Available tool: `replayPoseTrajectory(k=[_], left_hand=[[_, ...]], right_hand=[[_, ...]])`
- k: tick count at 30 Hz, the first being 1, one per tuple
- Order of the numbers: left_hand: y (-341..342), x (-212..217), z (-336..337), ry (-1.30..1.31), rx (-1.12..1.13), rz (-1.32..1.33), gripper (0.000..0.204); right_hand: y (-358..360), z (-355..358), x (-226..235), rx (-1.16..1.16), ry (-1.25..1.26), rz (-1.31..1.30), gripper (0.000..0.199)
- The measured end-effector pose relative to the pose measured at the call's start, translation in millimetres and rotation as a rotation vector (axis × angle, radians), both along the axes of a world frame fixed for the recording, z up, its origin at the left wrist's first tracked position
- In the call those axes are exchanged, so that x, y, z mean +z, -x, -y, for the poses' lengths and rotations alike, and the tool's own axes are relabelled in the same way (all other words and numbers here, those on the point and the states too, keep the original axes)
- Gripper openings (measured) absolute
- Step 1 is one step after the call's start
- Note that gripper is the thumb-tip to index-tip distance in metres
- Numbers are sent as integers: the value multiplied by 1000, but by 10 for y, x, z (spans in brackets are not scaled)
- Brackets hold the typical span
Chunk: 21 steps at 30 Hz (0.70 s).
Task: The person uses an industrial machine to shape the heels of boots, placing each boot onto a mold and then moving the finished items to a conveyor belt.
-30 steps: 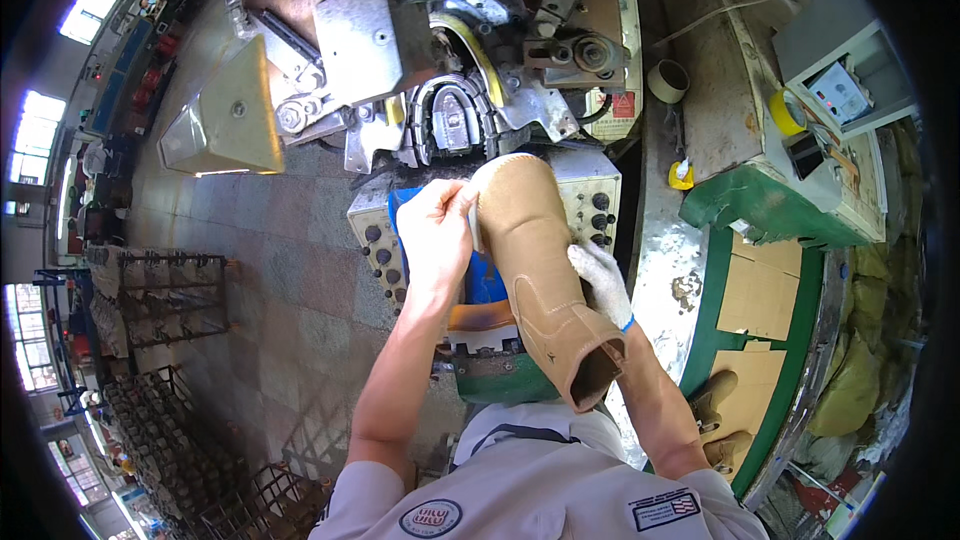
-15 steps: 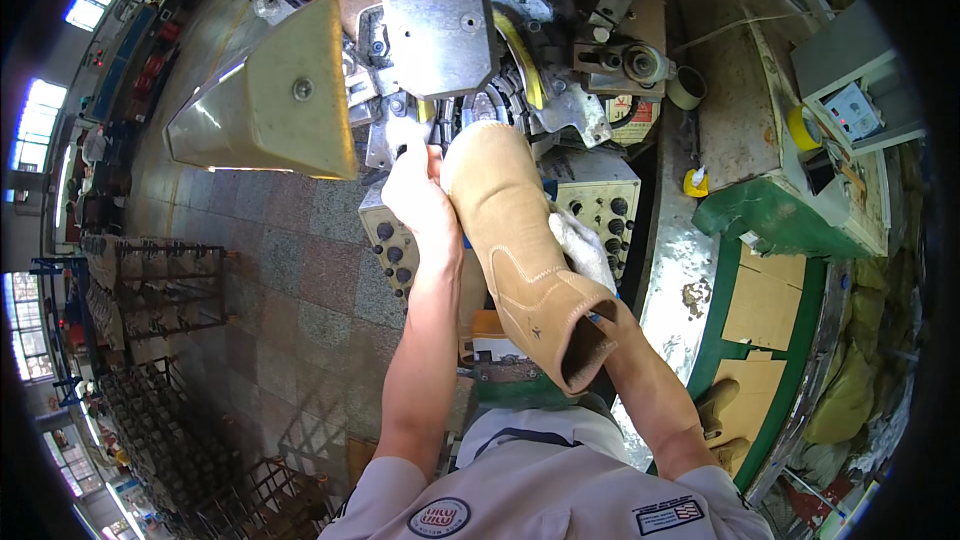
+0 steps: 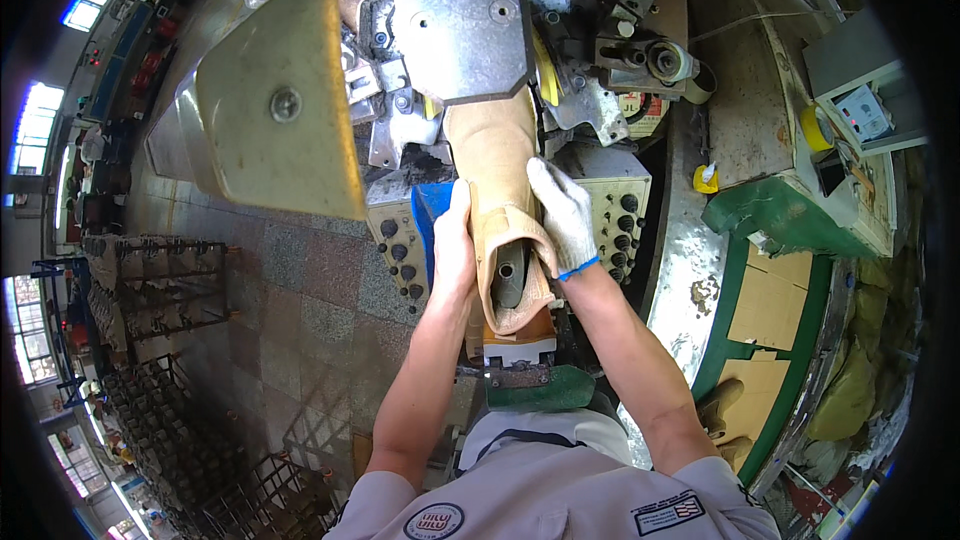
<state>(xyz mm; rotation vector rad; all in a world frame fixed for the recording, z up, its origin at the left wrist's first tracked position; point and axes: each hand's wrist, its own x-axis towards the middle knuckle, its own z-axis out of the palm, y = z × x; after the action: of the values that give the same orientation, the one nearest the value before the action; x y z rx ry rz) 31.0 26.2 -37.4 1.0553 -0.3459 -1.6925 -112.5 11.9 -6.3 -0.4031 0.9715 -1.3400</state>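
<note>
The bare left hand and the white-gloved right hand clasp the tan boot from either side, its toe pushed under the grey metal plate ahead of the grip. Button panels flank both hands closely. A tan guard overhangs left; open floor lies beyond.

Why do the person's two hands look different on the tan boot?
The right hand wears a white glove with a blue cuff; the left hand is bare. The right hand lies over the top right side of the tan boot, while the left hand presses flat along its left side. Both grip the boot at its open end, in front of the grey metal machine.
</note>
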Motion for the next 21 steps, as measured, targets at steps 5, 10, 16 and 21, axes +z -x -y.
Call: replayPoseTrajectory(k=[5, 10, 16, 21], left_hand=[[12, -117, 34, -46, -49, 55, 63], [135, -105, 50, -32, -45, 58, 66], [123, 150, 65, -51, -74, 171, 68], [227, -153, 11, 51, 32, 147, 59]], right_hand=[[-21, 3, -73, -27, -5, -34, 44], [125, 97, -15, 64, 83, -76, 37], [69, 13, 22, 27, 74, -188, 39], [92, 76, 46, 67, 1, -131, 38]])
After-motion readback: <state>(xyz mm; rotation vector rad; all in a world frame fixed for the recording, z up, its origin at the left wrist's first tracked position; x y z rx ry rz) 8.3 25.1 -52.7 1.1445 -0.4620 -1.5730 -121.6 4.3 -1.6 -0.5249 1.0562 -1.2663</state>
